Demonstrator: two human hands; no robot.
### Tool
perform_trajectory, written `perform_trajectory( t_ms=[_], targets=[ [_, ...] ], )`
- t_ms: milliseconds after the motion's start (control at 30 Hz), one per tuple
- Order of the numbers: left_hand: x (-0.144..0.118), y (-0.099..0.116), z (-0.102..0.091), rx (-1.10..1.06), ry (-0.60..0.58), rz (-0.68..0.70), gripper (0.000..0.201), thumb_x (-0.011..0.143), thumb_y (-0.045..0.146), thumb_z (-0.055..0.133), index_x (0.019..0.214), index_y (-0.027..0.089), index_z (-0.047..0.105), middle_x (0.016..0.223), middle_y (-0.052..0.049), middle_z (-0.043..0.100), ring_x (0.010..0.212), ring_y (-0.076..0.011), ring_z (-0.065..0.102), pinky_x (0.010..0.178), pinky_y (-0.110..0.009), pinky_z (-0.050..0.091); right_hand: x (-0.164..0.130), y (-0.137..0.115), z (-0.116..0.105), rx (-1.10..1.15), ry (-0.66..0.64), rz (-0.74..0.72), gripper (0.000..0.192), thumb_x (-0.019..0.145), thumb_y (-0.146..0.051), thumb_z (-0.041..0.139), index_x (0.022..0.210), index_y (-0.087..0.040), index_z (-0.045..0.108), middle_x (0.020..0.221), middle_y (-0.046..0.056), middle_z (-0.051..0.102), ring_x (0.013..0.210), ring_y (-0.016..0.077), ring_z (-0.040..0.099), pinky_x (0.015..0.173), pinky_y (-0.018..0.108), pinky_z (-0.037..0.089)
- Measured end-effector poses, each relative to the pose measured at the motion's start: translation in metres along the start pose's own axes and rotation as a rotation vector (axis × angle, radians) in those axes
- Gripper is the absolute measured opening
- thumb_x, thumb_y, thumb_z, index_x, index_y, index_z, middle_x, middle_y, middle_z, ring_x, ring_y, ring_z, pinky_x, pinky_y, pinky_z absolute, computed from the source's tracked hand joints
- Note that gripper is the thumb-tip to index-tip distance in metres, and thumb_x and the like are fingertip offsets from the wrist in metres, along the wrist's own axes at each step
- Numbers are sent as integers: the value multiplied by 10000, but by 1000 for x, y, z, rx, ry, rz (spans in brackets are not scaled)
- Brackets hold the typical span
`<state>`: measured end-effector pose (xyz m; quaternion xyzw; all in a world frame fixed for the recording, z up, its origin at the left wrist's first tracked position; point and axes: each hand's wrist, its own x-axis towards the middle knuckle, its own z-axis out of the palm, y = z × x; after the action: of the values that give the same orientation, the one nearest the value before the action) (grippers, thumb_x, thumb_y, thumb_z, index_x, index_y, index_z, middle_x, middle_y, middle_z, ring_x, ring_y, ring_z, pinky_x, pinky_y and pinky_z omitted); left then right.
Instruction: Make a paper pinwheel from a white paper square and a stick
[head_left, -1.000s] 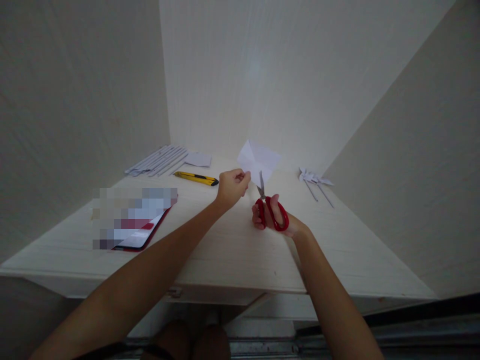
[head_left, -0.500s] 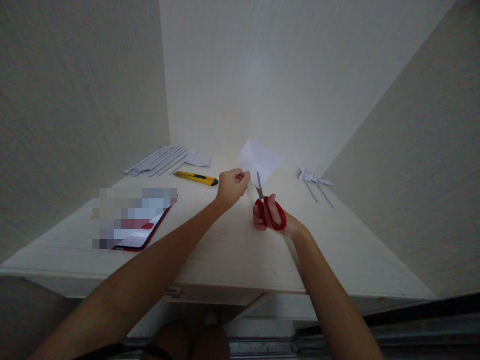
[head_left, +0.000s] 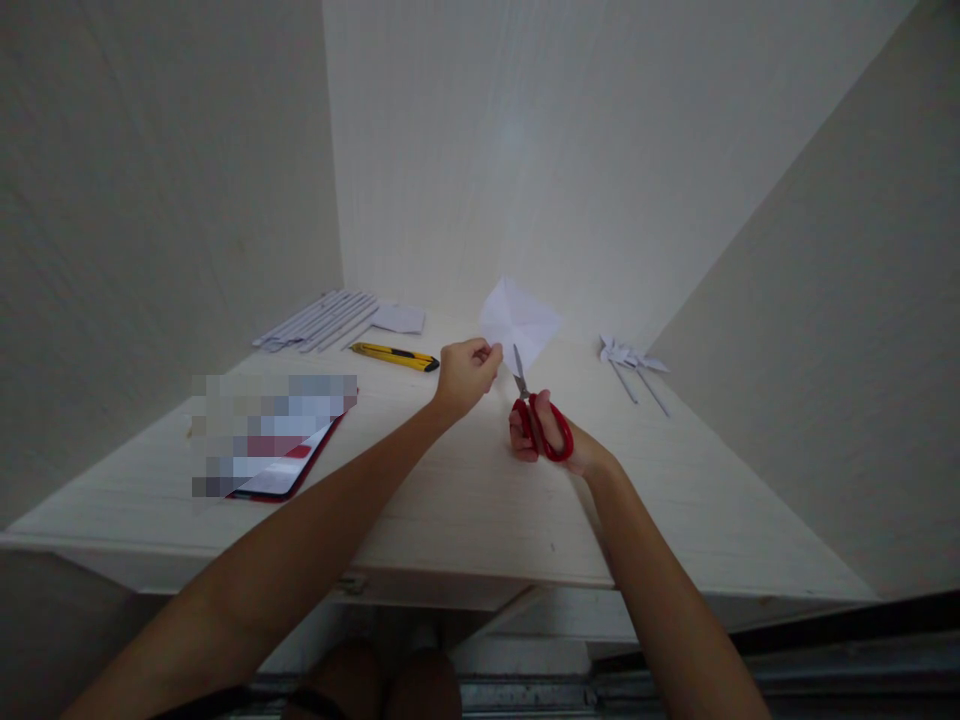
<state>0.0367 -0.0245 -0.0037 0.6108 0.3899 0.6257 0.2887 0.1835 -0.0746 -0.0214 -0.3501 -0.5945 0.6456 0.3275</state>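
Note:
My left hand (head_left: 468, 376) pinches the left edge of a white sheet of paper (head_left: 526, 318), which is held up above the table with crease lines meeting near its middle. In my right hand (head_left: 559, 430) is a pair of scissors (head_left: 553, 432) with red handles, my thumb and fingers through the loops. The scissor blades point away from me, at the paper's near corner; one blade lies over the sheet. Whether the paper is cut along there I cannot tell.
A yellow utility knife (head_left: 394, 356) lies left of my left hand. Behind it are several rolled paper sticks (head_left: 322, 322) and a folded white paper (head_left: 400, 319). A phone (head_left: 300, 465) rests at the left. Paper pinwheels (head_left: 630, 354) on sticks lie at the right. Walls enclose the white table (head_left: 465, 510).
The scissor blades look slightly closer together than before. Both hands and the paper stay in nearly the same place; the whole view has shifted a little.

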Motion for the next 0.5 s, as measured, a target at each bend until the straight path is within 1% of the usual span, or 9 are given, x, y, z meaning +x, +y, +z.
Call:
perform_trajectory(
  t_ms=[267,500],
  targets=[
    [0,-2,1,-26,9,7,307,737,276,514,465,165,422,355,45,439,299,-52,385,343,-177,291,-1,-2,2,-40,20,-24,513,762,-691,301,690,-189,376,512,-61,320,419,64,292,405,208,203],
    [0,-2,1,-10,13,9,314,740,273,509,460,167,416,337,49,423,297,-52,380,347,-177,291,0,2,-3,-77,8,-36,523,774,-690,257,690,-190,384,487,-59,329,399,67,284,391,212,218]
  ],
)
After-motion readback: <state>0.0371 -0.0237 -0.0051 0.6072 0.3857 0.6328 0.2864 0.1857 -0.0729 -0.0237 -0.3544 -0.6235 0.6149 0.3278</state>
